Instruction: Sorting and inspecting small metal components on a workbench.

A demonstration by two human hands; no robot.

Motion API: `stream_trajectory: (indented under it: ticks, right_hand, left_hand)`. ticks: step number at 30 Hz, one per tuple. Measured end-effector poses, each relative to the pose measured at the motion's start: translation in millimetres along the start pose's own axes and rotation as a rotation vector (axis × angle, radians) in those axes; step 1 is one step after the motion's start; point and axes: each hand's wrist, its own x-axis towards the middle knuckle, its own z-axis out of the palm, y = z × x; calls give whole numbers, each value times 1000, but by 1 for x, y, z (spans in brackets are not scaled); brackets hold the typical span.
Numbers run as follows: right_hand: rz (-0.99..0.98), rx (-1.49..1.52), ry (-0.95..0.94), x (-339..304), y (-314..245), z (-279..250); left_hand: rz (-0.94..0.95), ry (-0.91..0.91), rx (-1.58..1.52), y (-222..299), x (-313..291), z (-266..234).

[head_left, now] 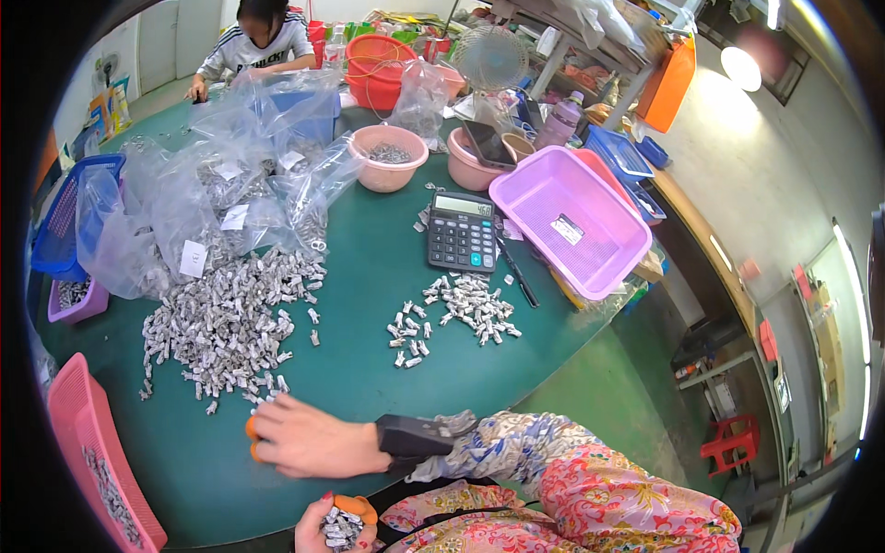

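Note:
My left hand (336, 528), low at the front edge of the table, is cupped around a handful of small silvery metal pieces (342, 529). Orange finger covers show on it. My right hand (313, 438) reaches left across the table to the near edge of a large pile of the same metal pieces (226, 318). Its fingers, also with orange covers, curl downward and their undersides are hidden, so what they grip cannot be seen. A black device (415, 437) is strapped on that wrist. Further right lies a smaller heap of these pieces (475, 309).
Clear plastic bags (198, 207) of metal parts stand behind the pile. A calculator (461, 232), a pen (518, 272) and a purple basket (576, 221) are on the right. At left is a pink basket (78, 405) holding pieces. Another person (263, 41) works across the table.

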Motion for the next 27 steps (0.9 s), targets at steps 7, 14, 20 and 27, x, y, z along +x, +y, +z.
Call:
stream_trajectory:
  ticks: [7, 14, 20, 27]
  right_hand:
    - [237, 14, -73, -51, 19, -50]
    - [467, -5, 89, -70, 6, -105]
    - [434, -150, 94, -85, 18, -114]
    - [525, -214, 262, -124, 17, -135]
  left_hand:
    - [-27, -191, 73, 5, 7, 0]
    - [-27, -180, 93, 8, 21, 10]
    - [-61, -169, 62, 5, 21, 10]
    - [113, 70, 20, 8, 2, 22]
